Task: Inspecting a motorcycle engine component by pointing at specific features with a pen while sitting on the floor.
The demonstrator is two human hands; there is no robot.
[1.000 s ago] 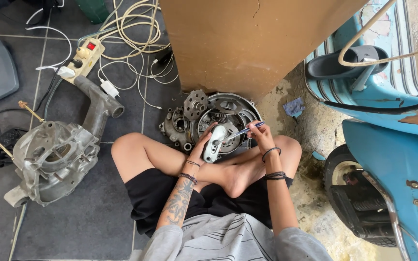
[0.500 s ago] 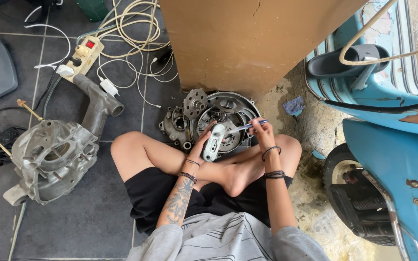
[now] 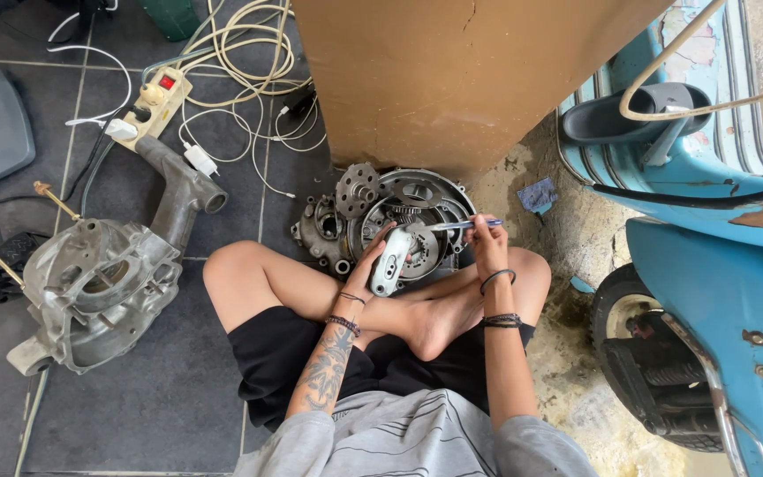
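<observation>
We cannot make out our fingertips clearly, and our crossed legs cover the near edge of the engine casing (image 3: 417, 212) on the floor. Our left hand (image 3: 373, 265) wraps around a small silvery cover (image 3: 390, 262), holding it over the casing. Our right hand (image 3: 487, 243) pinches a thin blue-handled tool (image 3: 457, 225), perhaps a small brush, whose tip reaches toward the cover's top.

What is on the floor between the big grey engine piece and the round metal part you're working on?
Your bent left knee lies between the engine casing and the round metal part, seen from the head camera.
</observation>
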